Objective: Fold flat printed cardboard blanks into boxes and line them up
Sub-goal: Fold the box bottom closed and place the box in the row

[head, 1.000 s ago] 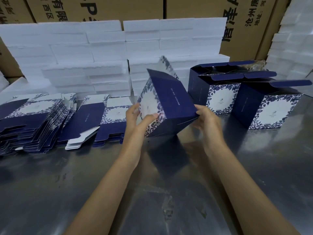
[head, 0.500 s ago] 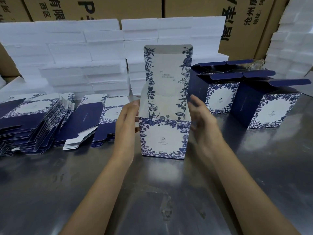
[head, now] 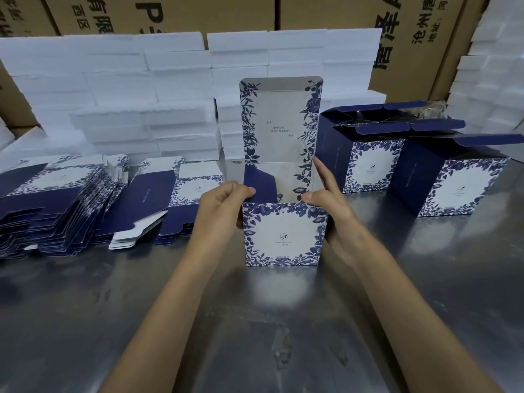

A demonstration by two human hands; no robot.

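Brown shipping cartons [head: 198, 12] with black printed characters form the back wall, and in front of them white foam blocks [head: 113, 89] are stacked in rows across the rear of the steel worktop [head: 255, 321]. On the left of the worktop lie fanned piles of flat printed blanks [head: 56, 205], navy and white with a blue floral border. On the right stand the finished boxes [head: 368, 163], two in a back row and one [head: 450, 180] nearer and further right, all with their navy top flaps up and open; nothing can be seen inside them. At centre, upright on the worktop, is the box being folded [head: 283, 236], its floral front facing the camera and its tall lid panel [head: 280, 120] standing straight up behind, printed inside with a few lines of small text. Its interior shows only bare white card. The left hand [head: 224, 205] has a pinching grip on the navy side flap [head: 259, 185], which leans inward over the opening. The right hand [head: 326, 199] grips the box's right wall, thumb on the front top edge and fingers extended along the wall's upper rim.
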